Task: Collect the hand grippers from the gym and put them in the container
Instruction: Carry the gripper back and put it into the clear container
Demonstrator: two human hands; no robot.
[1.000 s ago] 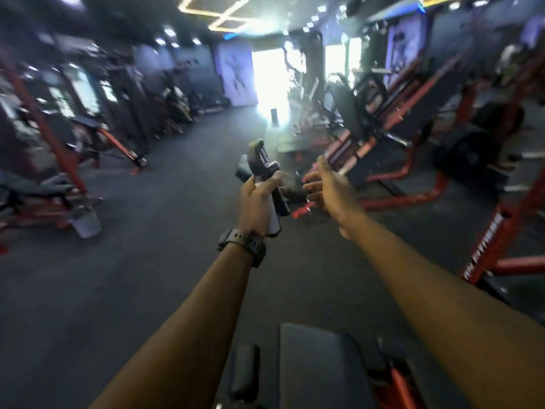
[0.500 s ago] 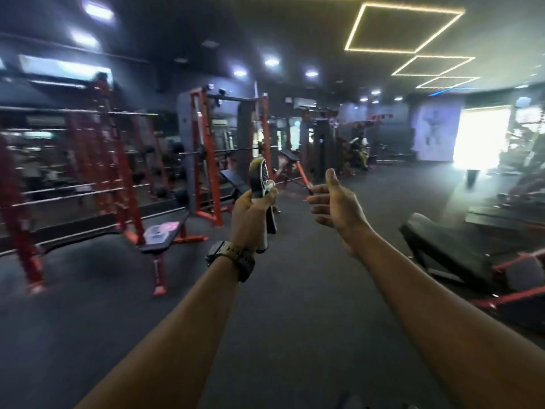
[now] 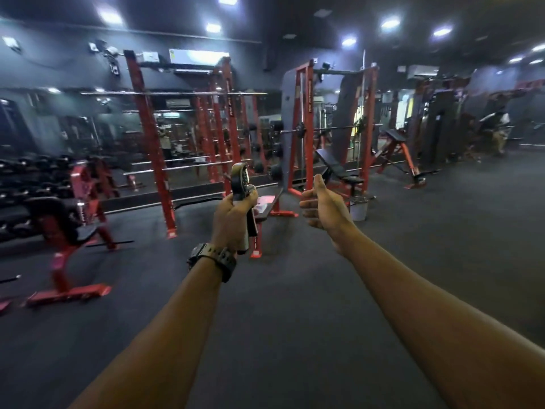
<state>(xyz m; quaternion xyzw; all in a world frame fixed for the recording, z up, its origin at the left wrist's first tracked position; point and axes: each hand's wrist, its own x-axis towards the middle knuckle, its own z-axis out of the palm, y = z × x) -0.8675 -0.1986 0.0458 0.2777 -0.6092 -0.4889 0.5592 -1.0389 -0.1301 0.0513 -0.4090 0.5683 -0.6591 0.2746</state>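
Black plastic hand gripper with a steel coil spring [image 3: 242,184] stands upright in the left hand [image 3: 233,219], whose fingers wrap its handles. The right hand [image 3: 323,206] holds nothing, fingers loosely curled, thumb up. Lettering on the red steel racks [image 3: 147,137] is blurred, unreadable.

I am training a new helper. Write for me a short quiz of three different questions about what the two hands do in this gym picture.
1. True or false: the left hand grips a hand gripper.
2. The right hand holds: A) a hand gripper B) a bucket C) nothing.
3. What is worn on the left wrist?

Key: 1 true. 2 C. 3 a dark watch.
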